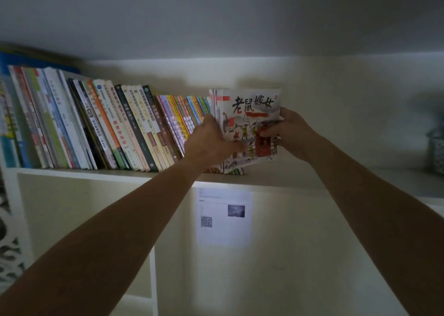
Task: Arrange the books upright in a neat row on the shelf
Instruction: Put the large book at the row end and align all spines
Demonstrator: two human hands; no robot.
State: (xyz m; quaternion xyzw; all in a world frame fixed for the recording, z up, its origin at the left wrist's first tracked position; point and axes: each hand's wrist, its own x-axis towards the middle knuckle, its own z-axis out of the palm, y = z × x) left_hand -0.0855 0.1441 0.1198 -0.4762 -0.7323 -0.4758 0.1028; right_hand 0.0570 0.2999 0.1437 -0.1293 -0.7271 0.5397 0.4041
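A long row of books [101, 123] stands on the white shelf [288, 178], leaning to the left. At the row's right end a bundle of thin picture books [252, 113] stands upright, its front cover showing black and red brush characters. My left hand [211, 142] grips the bundle's left side, thumb across the cover's lower part. My right hand [288, 133] holds its right edge, fingers curled onto the cover. The bundle's lower edge rests on the shelf board.
Bare shelf board stretches to the right of the bundle as far as a blurred patterned pot [436, 147]. Below the shelf, a printed sheet with a QR code [223, 217] is stuck to the back wall. A white upright divider [153, 279] stands in the lower compartment.
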